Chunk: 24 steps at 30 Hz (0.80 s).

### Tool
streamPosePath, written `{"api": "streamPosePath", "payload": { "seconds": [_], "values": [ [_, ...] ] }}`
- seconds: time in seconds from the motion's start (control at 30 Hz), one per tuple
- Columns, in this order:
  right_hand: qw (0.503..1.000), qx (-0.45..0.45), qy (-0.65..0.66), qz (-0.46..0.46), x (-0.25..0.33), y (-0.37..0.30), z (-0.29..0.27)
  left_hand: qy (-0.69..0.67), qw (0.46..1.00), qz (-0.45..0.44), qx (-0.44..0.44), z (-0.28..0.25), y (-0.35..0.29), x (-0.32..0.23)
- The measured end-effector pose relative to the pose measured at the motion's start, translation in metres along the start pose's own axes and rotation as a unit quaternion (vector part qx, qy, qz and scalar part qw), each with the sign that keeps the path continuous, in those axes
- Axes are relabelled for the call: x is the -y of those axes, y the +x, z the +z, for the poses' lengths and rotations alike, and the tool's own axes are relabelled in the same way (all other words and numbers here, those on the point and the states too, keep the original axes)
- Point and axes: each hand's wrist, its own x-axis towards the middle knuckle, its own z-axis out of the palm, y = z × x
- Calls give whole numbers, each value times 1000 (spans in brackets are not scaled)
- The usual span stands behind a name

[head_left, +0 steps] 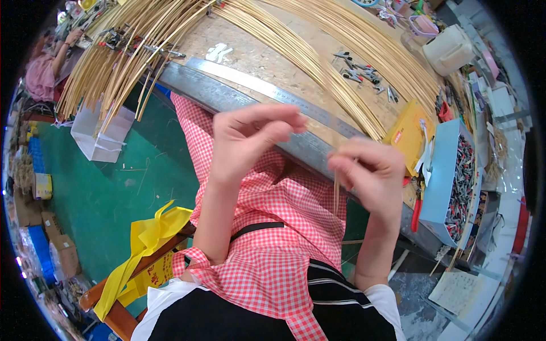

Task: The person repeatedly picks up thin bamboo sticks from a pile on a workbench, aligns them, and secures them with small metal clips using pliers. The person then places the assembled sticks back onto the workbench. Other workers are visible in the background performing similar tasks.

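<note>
Fingers point(289, 113) of the left hand point(242, 133) are curled and slightly parted from the thumb, with nothing visible between them; motion blur softens the tips. Fingers point(348, 150) of the right hand point(375, 176) are pinched together on a thin pale strip point(336, 196). The strip crosses the front edge of the bench point(256, 71) in view, its upper part over the bench and its lower part over the checked apron point(267, 199). The grip point is covered by the right fingers, and the upper end of the strip fades into blur.

A metal ruler point(250, 82) lies along the front edge of the bench; the left hand and right hand overlap parts of that edge. Long thin sticks point(307, 62) lie across the bench top, their far ends cut off by the upper rim of the view. More sticks point(114, 74) overhang the left end of the bench. Loose clips point(361, 74) lie between stick bundles, too small to count. Near the right end, a blue box point(436, 176) holds many clips, individually hard to separate. A yellow box point(406, 133) stands just beside it, partly hidden by the right hand.
</note>
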Motion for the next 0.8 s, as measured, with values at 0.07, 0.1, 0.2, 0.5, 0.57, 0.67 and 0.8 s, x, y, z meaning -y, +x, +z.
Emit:
{"api": "streamPosePath", "payload": {
  "seconds": [0.07,0.1,0.2,0.5,0.57,0.67,0.8],
  "values": [
    [995,-60,59,-52,22,13,0,37,996,15,74,15,1,-5],
    [989,-89,85,-79,31,18,1,101,989,38,97,23,4,-11],
    [964,-132,58,-222,44,29,4,174,958,189,129,37,19,-25],
    [934,-197,4,-298,62,31,3,203,935,259,133,45,40,-50],
    [941,-189,-5,-281,55,29,4,188,944,232,139,41,38,-41],
    [954,-181,-63,-230,44,23,3,195,950,195,144,34,34,-26],
    [965,-175,-14,-195,25,20,12,222,941,195,166,26,30,-13]
  ]
}}
